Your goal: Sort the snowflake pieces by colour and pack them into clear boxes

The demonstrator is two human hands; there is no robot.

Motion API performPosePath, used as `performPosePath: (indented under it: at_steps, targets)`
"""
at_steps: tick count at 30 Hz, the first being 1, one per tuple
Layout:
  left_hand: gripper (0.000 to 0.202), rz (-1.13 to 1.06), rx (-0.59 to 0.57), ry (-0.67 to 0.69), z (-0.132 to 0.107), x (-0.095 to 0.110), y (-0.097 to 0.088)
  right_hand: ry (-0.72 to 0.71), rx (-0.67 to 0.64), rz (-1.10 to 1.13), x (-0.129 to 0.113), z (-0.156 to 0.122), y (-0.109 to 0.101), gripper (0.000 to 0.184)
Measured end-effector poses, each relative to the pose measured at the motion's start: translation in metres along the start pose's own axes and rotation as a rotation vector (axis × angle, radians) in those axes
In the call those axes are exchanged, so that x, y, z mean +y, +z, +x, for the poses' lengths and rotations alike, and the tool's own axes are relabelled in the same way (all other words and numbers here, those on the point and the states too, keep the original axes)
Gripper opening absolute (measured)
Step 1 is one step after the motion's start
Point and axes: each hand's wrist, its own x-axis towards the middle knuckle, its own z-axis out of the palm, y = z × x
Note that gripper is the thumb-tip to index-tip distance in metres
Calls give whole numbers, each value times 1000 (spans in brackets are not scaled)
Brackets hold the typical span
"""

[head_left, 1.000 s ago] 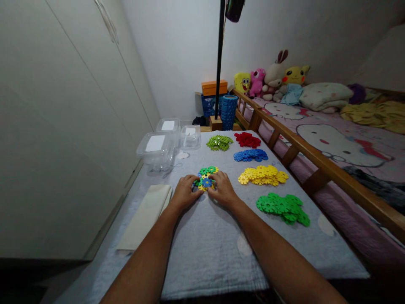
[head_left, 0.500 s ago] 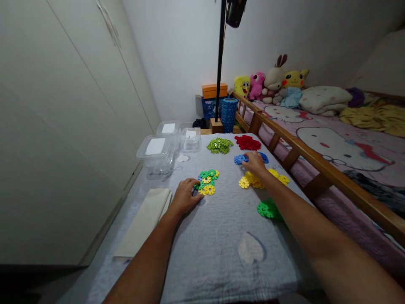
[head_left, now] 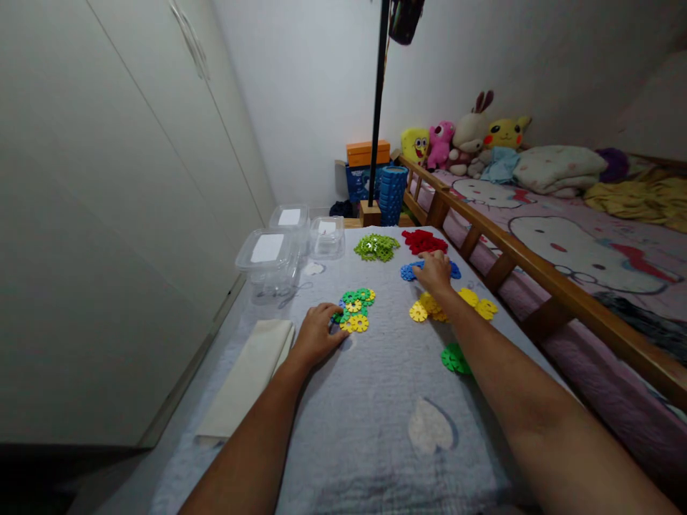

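Observation:
My left hand [head_left: 318, 336] rests on the cloth, its thumb and fingers curved round the left edge of a cluster of green, yellow and blue notched plastic discs [head_left: 354, 310]. Further off on the right, my right hand [head_left: 434, 272] reaches into a row of blue notched discs [head_left: 408, 272], fingers bent down onto them; its fingertips are partly hidden. Under the right wrist lie yellow discs [head_left: 418, 311], partly covered by the arm. Green discs [head_left: 454, 357] show beside the right forearm, which hides some of them.
Light green pieces [head_left: 376, 247] and red pieces [head_left: 424, 242] lie at the far end. Clear plastic boxes [head_left: 268, 261] and a folded beige cloth [head_left: 250, 379] sit on the left. A wooden bed rail [head_left: 504, 265] borders the right side; a black pole [head_left: 378, 107] stands beyond.
My right hand has shifted slightly over the blue discs, its fingers now further down onto them. My left hand stays at the mixed cluster. The whole view has moved slightly.

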Motion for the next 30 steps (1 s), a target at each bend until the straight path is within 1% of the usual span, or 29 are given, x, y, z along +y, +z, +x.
performPosePath:
  at_steps: [3, 6, 7, 9, 11, 14, 18, 24, 30]
  targets:
    - [40, -1, -3, 3, 0, -1, 0, -97, -41, 71, -29, -18, 2, 29]
    - [41, -2, 1, 7, 0, -1, 1, -296, -201, 217, -60, -42, 10, 26]
    - [41, -1, 2, 9, 0, -1, 1, -336, -244, 254, -69, -50, 13, 26]
    - [41, 4, 1, 12, 0, -1, 1, -369, -289, 284, -83, -65, 20, 32]
    - [42, 13, -4, 10, 0, -1, 1, -356, -308, 273, -92, -77, 27, 41]
    - [42, 19, -10, -1, 0, 0, 1, -303, -356, 243, -96, -87, 34, 51]
    - [42, 20, -5, 0, 0, 1, 1, -293, -383, 243, -95, -92, 35, 48]
    - [42, 27, -9, 0, 0, 1, 0, -313, -321, 273, -92, -92, 37, 42]
    - [43, 35, -3, 0, 0, 1, 1, -319, -217, 321, -90, -91, 43, 43]
